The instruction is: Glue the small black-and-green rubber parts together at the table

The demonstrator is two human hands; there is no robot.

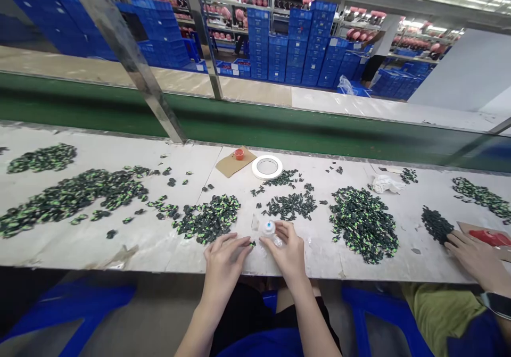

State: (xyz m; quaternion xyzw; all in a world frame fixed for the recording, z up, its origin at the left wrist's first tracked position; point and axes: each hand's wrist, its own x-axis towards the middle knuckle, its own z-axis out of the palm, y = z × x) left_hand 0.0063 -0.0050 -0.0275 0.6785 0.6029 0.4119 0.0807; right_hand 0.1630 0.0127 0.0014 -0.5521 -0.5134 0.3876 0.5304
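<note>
My left hand [225, 256] pinches a small black-and-green piece [252, 243] between thumb and fingertips, just above the white table. Close by on its right, my right hand [286, 245] is closed around a small clear bottle with a white top and blue tip [269, 226]. The bottle's tip points up. A pile of black-and-green pieces [211, 217] lies beyond my left hand. Beyond the bottle are small black parts [291, 206] in a loose heap.
A roll of white tape [267, 167] lies by a cardboard piece [228, 164] with a red cap. A larger pile [362, 223] sits to the right. Another person's hand [475, 256] touches black parts at the far right. A metal post [131, 59] rises behind the table's back edge.
</note>
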